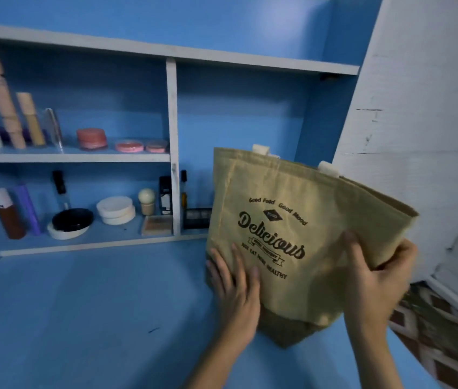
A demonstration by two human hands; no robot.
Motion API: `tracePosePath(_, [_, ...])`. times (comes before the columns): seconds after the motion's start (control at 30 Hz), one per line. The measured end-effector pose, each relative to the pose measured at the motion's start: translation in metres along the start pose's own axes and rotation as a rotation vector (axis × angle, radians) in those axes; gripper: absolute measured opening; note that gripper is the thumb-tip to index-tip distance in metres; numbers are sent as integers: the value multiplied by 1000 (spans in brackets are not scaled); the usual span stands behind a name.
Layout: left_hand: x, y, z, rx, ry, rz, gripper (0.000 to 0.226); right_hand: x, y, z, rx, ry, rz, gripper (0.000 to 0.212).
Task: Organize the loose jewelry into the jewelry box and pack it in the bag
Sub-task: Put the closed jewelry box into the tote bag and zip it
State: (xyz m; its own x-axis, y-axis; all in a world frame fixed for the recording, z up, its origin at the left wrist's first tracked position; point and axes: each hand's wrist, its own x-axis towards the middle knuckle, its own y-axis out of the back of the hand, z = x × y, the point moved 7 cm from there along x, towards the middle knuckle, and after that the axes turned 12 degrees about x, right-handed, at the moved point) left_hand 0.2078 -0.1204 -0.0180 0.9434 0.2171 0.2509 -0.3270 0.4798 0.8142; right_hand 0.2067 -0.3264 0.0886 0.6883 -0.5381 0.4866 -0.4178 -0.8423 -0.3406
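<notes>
**blue_desk:** ok, where's our bag sitting right now?

**tote_two:** Our tan bag [292,234] stands on the blue tabletop [81,318], over on the right side, leaning a bit to the right. The print on the front says "Delicious", and white handle tabs [261,149] poke up at the top edge.

**blue_desk:** and our hands?

**tote_two:** Our left hand [236,287] lies flat on the lower left of the bag's front. Its fingers are straight and slightly spread, pressing rather than grabbing. Our right hand [374,282] has hold of the bag's right side, thumb across the front panel and the other fingers wrapped round the edge to the far side.

**blue_desk:** what's around it?

**tote_two:** Behind and left of the bag we've got the blue shelf unit [172,136] with white edges. On the lower shelf are a brown bottle [8,214], a purple tube [28,209], a black dish [72,219] sitting in a white dish [65,233], and a stack of white round pads [115,209]. A dark palette [196,218] sits just beside the bag's left edge. The upper shelf has tall beige tubes [0,96] and pink round jars [92,138]. The white wall [419,108] is close on the right, with patterned floor [447,332] below it.
</notes>
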Motion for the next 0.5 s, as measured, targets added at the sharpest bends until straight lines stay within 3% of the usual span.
tracePosePath(0.1, [10, -3, 18, -95, 41, -16, 100, -9, 18, -10, -33, 87, 102, 37])
tracePosePath(0.2, [19, -21, 30, -117, 34, -129, 113, -16, 22, -12, -59, 136, 110, 41])
tracePosePath(0.4, [25, -27, 37, -51, -33, -214, 105, -21, 25, -8, -112, 137, 116, 61])
tracePosePath(0.5, [24, -25, 36, -45, -40, -185, 83, -21, 26, -13, -64, 153, 102, 65])
